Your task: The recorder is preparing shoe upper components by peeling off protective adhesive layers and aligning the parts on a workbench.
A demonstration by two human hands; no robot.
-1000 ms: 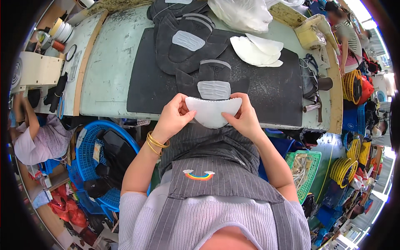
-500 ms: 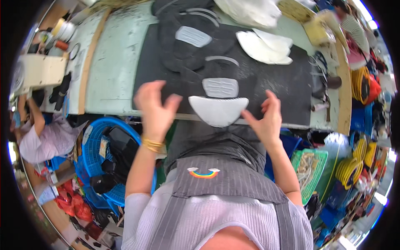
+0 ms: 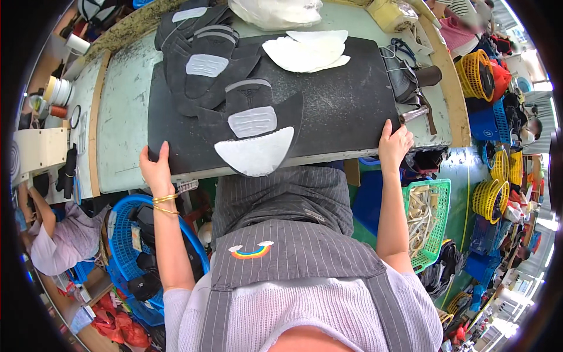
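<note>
My left hand [image 3: 155, 169] is at the front left corner of a black mat [image 3: 340, 111], its thumb and a finger on the edge. At the mat's front right corner my right hand [image 3: 395, 145] grips the edge. Between them lies a dark shoe upper [image 3: 288, 120] with a ribbed grey patch [image 3: 252, 121]. A white crescent-shaped toe piece [image 3: 255, 152] covers its near end and overhangs the mat's front edge slightly. More dark uppers [image 3: 193, 88] overlap behind it to the left. Several white toe pieces [image 3: 308, 53] lie stacked at the mat's far side.
A white plastic bag [image 3: 275, 13] sits at the back of the table. Right of the mat are a hammer [image 3: 417, 114] and scissors [image 3: 404, 49]. A blue basket [image 3: 120, 234] stands below left, a green basket [image 3: 441, 220] below right. A person [image 3: 61, 237] works at far left.
My hands have moved apart and out to the mat's two front corners. The white toe piece still lies over the near end of the upper. My view has shifted to the right.
</note>
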